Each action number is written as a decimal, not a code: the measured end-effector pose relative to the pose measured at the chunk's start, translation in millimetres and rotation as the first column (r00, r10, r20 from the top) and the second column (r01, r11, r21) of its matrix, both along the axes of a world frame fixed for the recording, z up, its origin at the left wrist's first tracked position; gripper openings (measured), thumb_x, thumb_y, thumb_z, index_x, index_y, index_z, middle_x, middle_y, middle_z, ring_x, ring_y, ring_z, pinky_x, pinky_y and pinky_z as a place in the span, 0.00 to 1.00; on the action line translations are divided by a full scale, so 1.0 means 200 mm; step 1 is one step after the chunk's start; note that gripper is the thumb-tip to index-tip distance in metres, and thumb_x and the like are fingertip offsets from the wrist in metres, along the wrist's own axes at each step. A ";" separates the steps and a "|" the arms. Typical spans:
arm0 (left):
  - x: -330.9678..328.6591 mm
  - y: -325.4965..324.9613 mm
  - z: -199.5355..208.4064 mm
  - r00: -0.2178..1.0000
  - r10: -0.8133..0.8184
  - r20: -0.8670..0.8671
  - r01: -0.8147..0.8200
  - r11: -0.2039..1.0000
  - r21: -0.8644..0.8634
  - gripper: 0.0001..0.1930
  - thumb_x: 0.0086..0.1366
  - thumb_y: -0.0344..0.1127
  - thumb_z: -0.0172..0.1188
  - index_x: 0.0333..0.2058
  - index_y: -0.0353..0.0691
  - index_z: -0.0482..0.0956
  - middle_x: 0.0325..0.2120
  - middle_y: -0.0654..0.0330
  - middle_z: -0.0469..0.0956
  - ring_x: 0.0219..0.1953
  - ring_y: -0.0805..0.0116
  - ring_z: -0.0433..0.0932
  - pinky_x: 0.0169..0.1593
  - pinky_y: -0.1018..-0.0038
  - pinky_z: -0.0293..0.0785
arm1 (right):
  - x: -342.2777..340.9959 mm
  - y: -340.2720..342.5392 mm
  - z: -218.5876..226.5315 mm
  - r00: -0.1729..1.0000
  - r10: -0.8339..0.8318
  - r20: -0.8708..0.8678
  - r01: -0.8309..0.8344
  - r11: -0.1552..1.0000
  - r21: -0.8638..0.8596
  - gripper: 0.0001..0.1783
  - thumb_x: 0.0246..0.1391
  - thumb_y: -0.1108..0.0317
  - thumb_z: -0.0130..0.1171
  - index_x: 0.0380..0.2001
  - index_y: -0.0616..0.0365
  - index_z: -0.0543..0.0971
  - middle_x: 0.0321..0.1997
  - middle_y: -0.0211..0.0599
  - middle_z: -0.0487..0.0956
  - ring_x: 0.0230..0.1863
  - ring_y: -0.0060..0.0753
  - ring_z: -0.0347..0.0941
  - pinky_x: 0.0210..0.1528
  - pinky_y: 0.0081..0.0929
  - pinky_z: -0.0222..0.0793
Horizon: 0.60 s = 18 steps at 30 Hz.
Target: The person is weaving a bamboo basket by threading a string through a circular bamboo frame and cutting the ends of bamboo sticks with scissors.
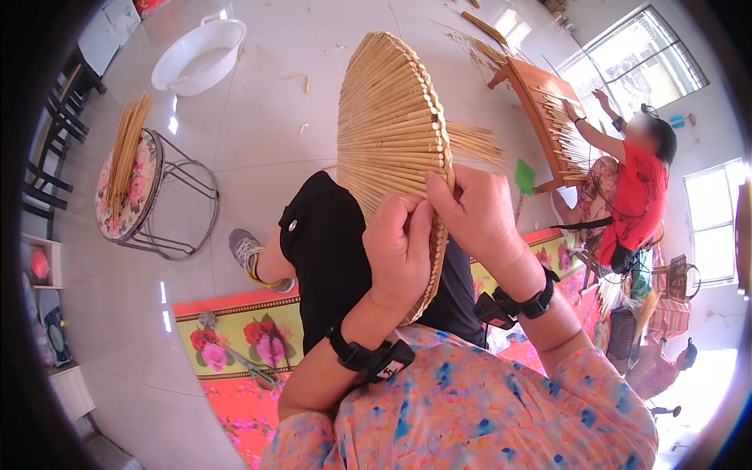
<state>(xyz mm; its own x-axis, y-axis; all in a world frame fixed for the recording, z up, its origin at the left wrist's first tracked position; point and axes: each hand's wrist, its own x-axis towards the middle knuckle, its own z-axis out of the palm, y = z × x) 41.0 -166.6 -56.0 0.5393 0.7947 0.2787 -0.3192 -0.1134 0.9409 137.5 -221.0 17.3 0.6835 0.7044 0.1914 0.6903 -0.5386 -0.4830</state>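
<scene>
A rounded mat of pale straw stems [384, 117], with a braided edge along its right side, stands tilted over my lap. My left hand [398, 249] pinches the braided edge near its lower part, thumb and fingers pressed together. Just to the right and slightly higher, my right hand [476, 207] is also closed on that edge, with its thumb close to the left one. Loose straw ends [475, 141] stick out behind the mat on the right. Whether a separate strand lies between my fingertips cannot be made out.
A flowered round stool [100, 200] at left carries a straw bundle [125, 157]. Behind it is a white basin [202, 59]. Scissors [254, 368] lie on the floral floor covering [192, 345]. At right, a person in red [638, 196] works at a wooden bench [533, 94] with straw.
</scene>
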 end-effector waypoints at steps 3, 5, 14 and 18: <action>0.00 0.01 -0.01 0.992 0.082 0.095 -0.090 0.993 0.082 0.06 0.69 0.25 0.54 0.31 0.33 0.73 0.22 0.64 0.71 0.24 0.80 0.68 0.28 0.81 0.64 | -0.02 0.02 -0.01 1.000 0.012 0.026 -0.013 1.000 0.028 0.21 0.54 0.55 0.61 0.17 0.61 0.76 0.15 0.50 0.74 0.20 0.56 0.74 0.24 0.44 0.70; -0.02 0.04 -0.03 0.994 0.091 0.068 -0.095 0.993 0.064 0.06 0.68 0.25 0.54 0.30 0.33 0.73 0.23 0.63 0.71 0.24 0.79 0.68 0.28 0.80 0.64 | -0.03 0.03 -0.02 0.996 0.013 0.085 -0.015 1.000 0.020 0.20 0.54 0.55 0.61 0.18 0.60 0.77 0.15 0.50 0.74 0.20 0.57 0.73 0.24 0.45 0.70; -0.19 0.27 -0.06 0.984 0.066 0.167 -0.010 0.949 -0.314 0.12 0.74 0.37 0.48 0.32 0.38 0.71 0.25 0.62 0.73 0.25 0.75 0.72 0.32 0.79 0.69 | 0.08 0.01 -0.02 1.000 -0.019 0.011 0.019 0.997 0.075 0.22 0.57 0.58 0.59 0.18 0.65 0.75 0.14 0.43 0.68 0.19 0.38 0.64 0.23 0.36 0.63; -0.26 0.25 -0.09 0.997 -0.025 0.078 0.038 0.983 -0.178 0.13 0.75 0.38 0.46 0.42 0.34 0.75 0.33 0.58 0.78 0.30 0.75 0.76 0.35 0.80 0.71 | 0.07 0.04 -0.05 0.991 -0.137 -0.004 0.136 0.988 -0.072 0.21 0.57 0.59 0.62 0.20 0.68 0.74 0.13 0.30 0.63 0.21 0.18 0.55 0.22 0.30 0.55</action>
